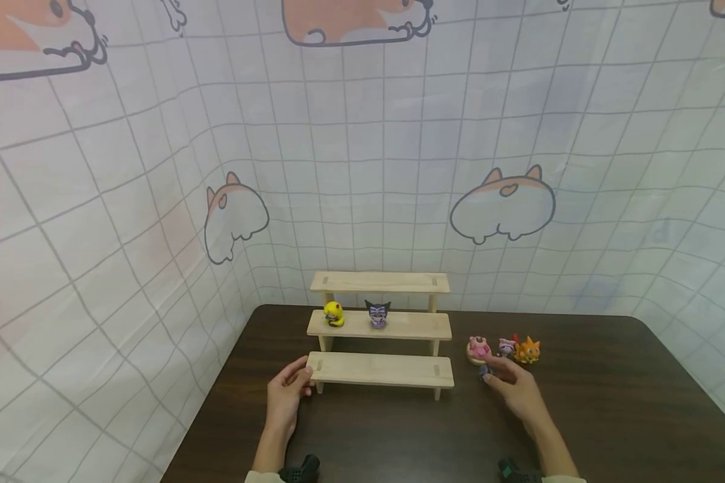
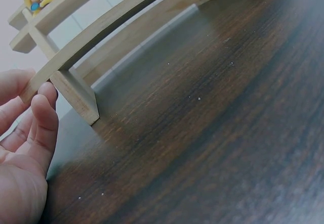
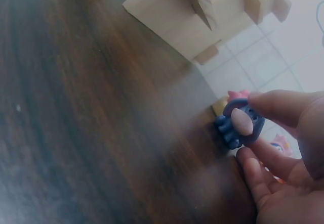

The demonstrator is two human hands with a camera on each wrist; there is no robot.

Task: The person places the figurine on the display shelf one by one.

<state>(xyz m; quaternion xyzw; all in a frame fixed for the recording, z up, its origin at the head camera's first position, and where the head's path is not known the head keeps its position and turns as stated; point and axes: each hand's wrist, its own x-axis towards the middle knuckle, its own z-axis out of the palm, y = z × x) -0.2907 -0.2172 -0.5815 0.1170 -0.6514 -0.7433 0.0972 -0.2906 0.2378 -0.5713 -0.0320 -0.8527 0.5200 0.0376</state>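
Note:
A three-tier wooden display stand (image 1: 380, 369) stands on the table. At its left end my left hand (image 1: 285, 399) grips the lowest shelf, thumb and fingers at the board's end in the left wrist view. My right hand (image 1: 516, 389) pinches a small blue figurine (image 3: 238, 125) with a large pale-lined ear, between thumb and fingers. Just behind that hand are a pink figurine (image 1: 478, 349), a pink-and-purple figurine (image 1: 506, 347) and an orange figurine (image 1: 528, 350). On the middle shelf sit a yellow-haired figurine (image 1: 333, 313) and a black-and-purple figurine (image 1: 377, 314).
The dark wood table (image 1: 399, 436) reaches back to a white grid-patterned curtain (image 1: 362, 201) with cartoon dogs, which also runs along both sides. The stand's top shelf (image 1: 379, 282) is close to the curtain.

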